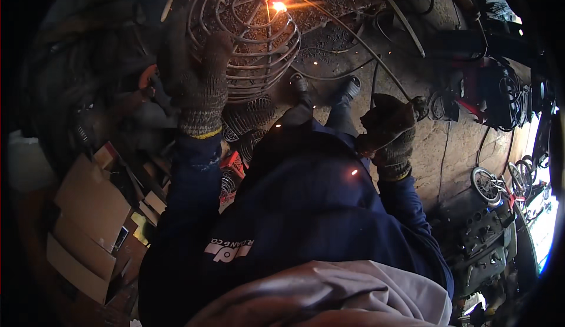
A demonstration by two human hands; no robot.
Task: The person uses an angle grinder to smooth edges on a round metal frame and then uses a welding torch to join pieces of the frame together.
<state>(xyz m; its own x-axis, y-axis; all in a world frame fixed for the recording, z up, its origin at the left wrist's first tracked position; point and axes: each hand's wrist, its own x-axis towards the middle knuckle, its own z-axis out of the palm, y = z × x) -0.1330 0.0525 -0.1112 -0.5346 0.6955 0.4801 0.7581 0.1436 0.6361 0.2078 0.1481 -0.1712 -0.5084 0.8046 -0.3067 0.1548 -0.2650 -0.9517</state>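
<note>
My left hand (203, 83), in a knit work glove with a yellow cuff edge, is closed on the left side of a large coil of bent metal rod (259, 72). The coil's rings narrow toward the far side. At its far right edge burns a bright orange-white spot (279, 7), throwing sparks. My right hand (391, 130), also gloved, is closed on the near end of a long thin metal rod (368, 47). That rod slants up and left, its tip glowing orange beside the bright spot. Some of the right fingers are hidden in shadow.
Several dark coil springs (250, 118) and a red crate (232, 165) lie left of my legs. Cardboard boxes (88, 209) stand at the lower left. Cables and hoses (329, 78) cross the floor by my shoes. Bicycles (488, 186) and dark metal machinery (482, 238) are at the right.
</note>
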